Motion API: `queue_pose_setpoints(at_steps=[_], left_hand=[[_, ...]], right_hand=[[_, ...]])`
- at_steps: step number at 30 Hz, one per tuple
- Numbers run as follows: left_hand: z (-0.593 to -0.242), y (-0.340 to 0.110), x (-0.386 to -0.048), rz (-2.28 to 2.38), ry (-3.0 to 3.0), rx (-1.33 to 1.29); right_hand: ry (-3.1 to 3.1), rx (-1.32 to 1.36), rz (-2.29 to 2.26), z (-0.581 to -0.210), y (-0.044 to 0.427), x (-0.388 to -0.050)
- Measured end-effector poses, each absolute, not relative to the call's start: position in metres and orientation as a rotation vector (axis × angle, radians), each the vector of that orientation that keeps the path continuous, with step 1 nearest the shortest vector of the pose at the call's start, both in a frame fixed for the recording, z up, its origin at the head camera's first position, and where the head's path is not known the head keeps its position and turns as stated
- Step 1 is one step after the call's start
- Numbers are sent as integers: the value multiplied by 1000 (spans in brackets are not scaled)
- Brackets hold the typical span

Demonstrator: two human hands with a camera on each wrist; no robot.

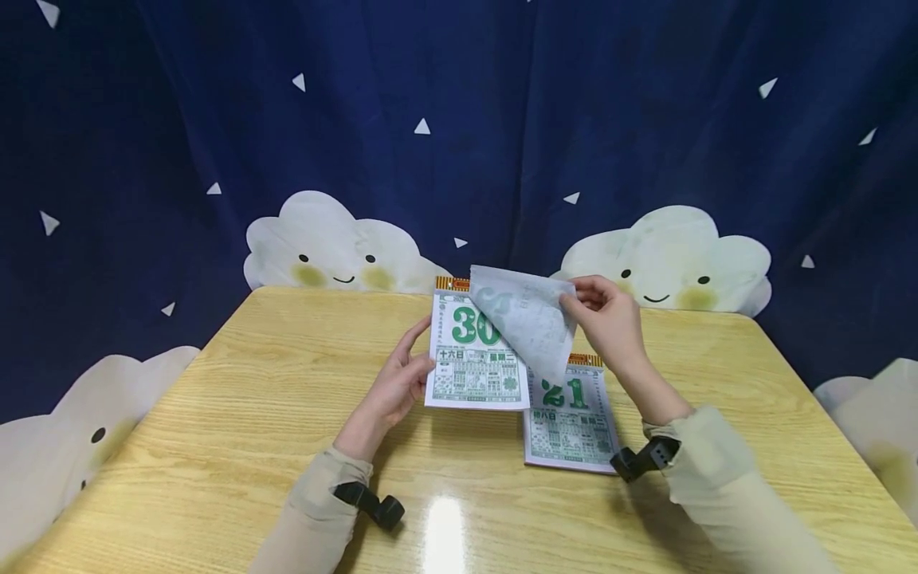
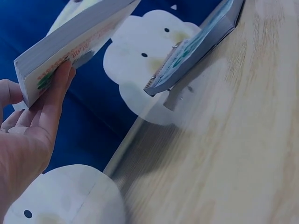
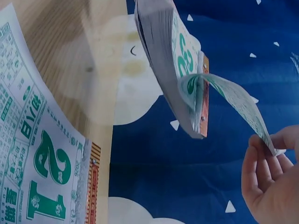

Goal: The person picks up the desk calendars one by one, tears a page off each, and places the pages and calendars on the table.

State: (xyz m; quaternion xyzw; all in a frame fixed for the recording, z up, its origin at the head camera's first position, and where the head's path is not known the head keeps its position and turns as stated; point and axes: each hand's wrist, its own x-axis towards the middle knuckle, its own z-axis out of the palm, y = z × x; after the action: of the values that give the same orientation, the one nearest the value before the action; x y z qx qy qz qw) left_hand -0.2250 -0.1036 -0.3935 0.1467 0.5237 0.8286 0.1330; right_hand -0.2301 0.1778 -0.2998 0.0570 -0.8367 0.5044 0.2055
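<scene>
My left hand (image 1: 393, 384) grips a thick tear-off calendar (image 1: 473, 379) by its left side, raised above the table. Its front page carries a green 30. Between thumb and fingers, my right hand (image 1: 615, 325) pinches the upper sheet (image 1: 534, 323) of that pad, pulled up and over to the right. In the right wrist view the sheet (image 3: 240, 100) curves from the pad's bound top edge to the right hand (image 3: 273, 182). A second calendar (image 1: 571, 426), showing a green 21, lies on the table, partly covered by the raised pad and sheet.
The wooden table (image 1: 237, 430) ends at a dark blue curtain (image 1: 459, 119) printed with white clouds and triangles. A black wrist camera (image 1: 371, 504) sits on the left sleeve, another camera (image 1: 645, 458) on the right. Light glares off the table's front middle.
</scene>
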Motion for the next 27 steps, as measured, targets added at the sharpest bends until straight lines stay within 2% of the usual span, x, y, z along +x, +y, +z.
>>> queue_pose_setpoints(at_steps=[16,27], left_hand=[[-397,-123,-221,2496,1434,379],[-399,-142,-220,2436,1519,393]], right_hand=[[-2089,-98,1821,-299,218,-252],[-2059,-193,1810,-300,231,-255]])
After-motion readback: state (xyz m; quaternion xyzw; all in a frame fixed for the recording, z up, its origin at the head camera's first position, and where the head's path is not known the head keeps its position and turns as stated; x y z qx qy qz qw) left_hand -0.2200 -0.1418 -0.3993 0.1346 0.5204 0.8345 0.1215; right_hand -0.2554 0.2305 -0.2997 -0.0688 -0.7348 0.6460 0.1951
